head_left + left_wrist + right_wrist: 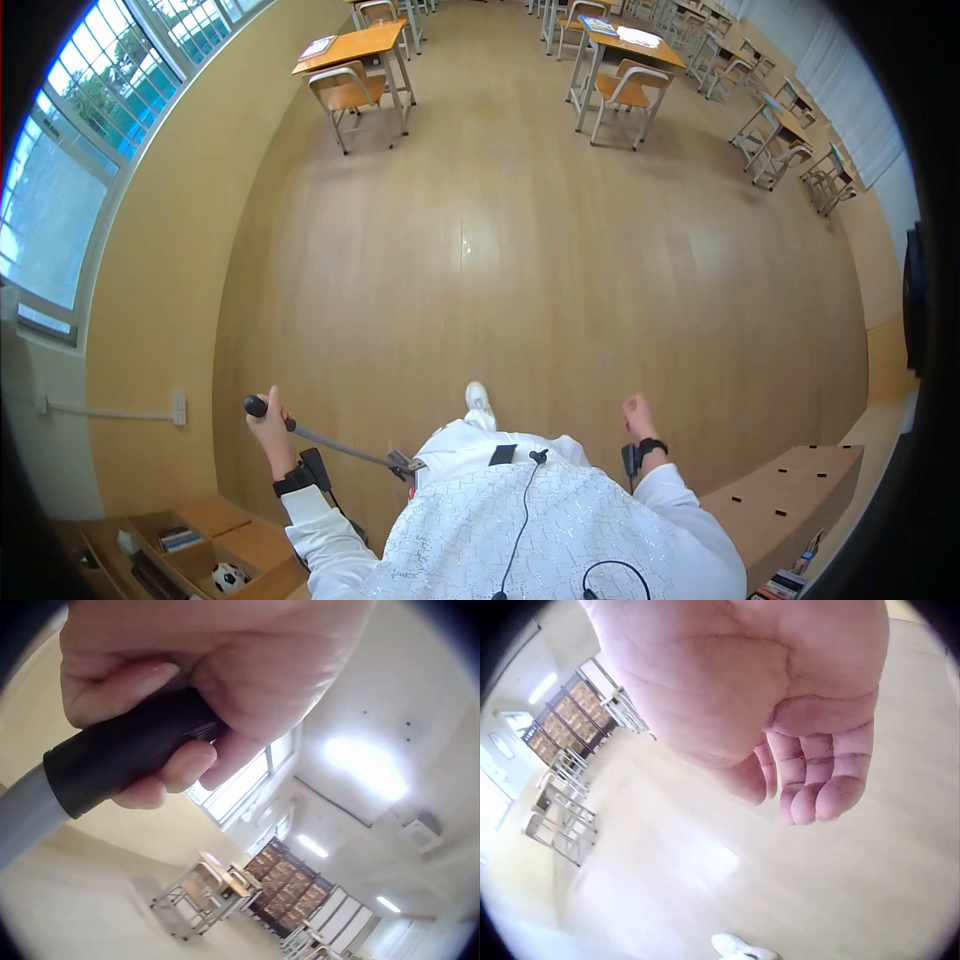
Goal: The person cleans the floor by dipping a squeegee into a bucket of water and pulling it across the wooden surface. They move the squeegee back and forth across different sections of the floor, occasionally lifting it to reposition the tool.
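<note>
My left hand (pixel 268 428) grips the black handle (pixel 127 754) of a grey pole (pixel 340 444), out at the left of my body. In the left wrist view the fingers wrap round the handle, and the grey shaft (pixel 28 814) leads off to the lower left. From the hand the pole slants back toward my hip, where a small metal fitting (pixel 402 464) shows; what lies beyond it is hidden by my clothes. On the other side my right hand (pixel 638 416) hangs free, its fingers (pixel 840 791) loosely bent and the palm bare in the right wrist view.
Wooden floor (pixel 540 260) stretches ahead to desks (pixel 365 42) and chairs (pixel 630 90) in rows. A yellow wall (pixel 180 230) with windows runs along the left. Low wooden shelves (pixel 215 520) stand behind left, a brown cabinet (pixel 790 490) behind right.
</note>
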`<state>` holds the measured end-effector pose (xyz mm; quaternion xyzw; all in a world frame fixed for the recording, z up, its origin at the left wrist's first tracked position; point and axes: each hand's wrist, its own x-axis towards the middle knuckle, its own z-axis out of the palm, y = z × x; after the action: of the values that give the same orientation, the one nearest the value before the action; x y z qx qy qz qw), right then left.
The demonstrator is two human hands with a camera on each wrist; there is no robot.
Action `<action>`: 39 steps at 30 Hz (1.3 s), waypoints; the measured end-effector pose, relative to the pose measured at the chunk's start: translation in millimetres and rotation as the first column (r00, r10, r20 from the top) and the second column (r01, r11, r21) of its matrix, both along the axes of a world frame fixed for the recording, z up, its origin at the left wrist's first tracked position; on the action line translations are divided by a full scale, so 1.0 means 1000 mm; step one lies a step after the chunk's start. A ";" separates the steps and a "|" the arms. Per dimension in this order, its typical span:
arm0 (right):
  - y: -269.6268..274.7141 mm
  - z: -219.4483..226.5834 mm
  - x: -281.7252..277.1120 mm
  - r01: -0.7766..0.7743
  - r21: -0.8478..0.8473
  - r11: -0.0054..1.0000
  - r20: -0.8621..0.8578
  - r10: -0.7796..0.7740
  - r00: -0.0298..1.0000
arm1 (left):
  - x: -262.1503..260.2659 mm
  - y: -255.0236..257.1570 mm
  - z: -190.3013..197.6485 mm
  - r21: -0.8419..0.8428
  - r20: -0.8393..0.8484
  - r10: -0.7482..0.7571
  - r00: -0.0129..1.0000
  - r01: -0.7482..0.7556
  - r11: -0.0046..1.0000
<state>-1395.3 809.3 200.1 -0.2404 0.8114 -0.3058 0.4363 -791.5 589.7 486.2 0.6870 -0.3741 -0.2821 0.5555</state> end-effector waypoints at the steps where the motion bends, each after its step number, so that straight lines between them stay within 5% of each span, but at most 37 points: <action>1: -0.044 0.018 -0.003 0.011 -0.090 0.996 -0.054 -0.015 0.998 | -0.009 -0.021 0.007 -0.025 -0.027 -0.055 0.998 0.054 0.998; 4: -0.139 0.077 -0.001 -0.023 -0.279 0.960 -0.011 0.020 1.000 | -0.043 -0.080 0.028 0.003 -0.035 -0.165 0.986 0.165 0.986; 7: -0.190 0.098 0.010 -0.067 -0.248 0.966 0.008 0.071 0.997 | -0.075 -0.126 0.045 -0.044 -0.033 -0.253 0.967 0.251 0.967; 8: -0.196 0.081 0.007 -0.071 -0.244 0.967 0.014 0.077 0.997 | -0.082 -0.138 0.049 -0.057 -0.063 -0.279 0.958 0.276 0.959; 10: -0.189 0.024 -0.011 -0.275 -0.250 0.928 -0.294 0.198 0.935 | -0.097 -0.167 0.054 -0.075 -0.024 -0.290 0.957 0.288 0.955; 14: -0.132 -0.098 -0.073 -0.303 0.063 0.951 -0.286 0.308 0.907 | -0.135 -0.235 0.053 -0.126 0.026 -0.317 0.948 0.317 0.940; 17: -0.135 -0.074 -0.092 -0.164 0.444 0.881 -0.011 0.188 0.982 | -0.162 -0.302 0.051 -0.140 0.094 -0.341 0.936 0.351 0.926; 19: -0.158 -0.071 -0.120 0.015 0.503 0.864 0.017 -0.027 0.999 | -0.193 -0.353 0.058 -0.122 0.145 -0.361 0.921 0.379 0.917; 23: -0.259 -0.070 -0.199 -0.116 0.476 0.872 0.052 0.103 0.993 | -0.257 -0.452 0.071 -0.100 0.214 -0.361 0.908 0.388 0.916; 25: -0.330 -0.082 -0.232 -0.062 0.202 0.977 -0.015 0.066 0.998 | -0.292 -0.501 0.082 -0.148 0.216 -0.350 0.912 0.384 0.911; 30: -0.547 0.013 -0.262 -0.168 -0.081 0.982 0.037 0.171 0.984 | -0.346 -0.617 0.076 -0.232 0.213 -0.371 0.904 0.416 0.879; 39: -0.722 0.077 -0.273 -0.216 -0.204 0.955 0.183 0.254 0.950 | -0.463 -0.769 0.056 -0.251 0.165 -0.482 0.860 0.509 0.823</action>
<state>-1668.4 87.1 277.0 -0.3409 0.6958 -0.3474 0.5282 -1254.4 -179.7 542.6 0.4909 -0.6021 -0.3271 0.5381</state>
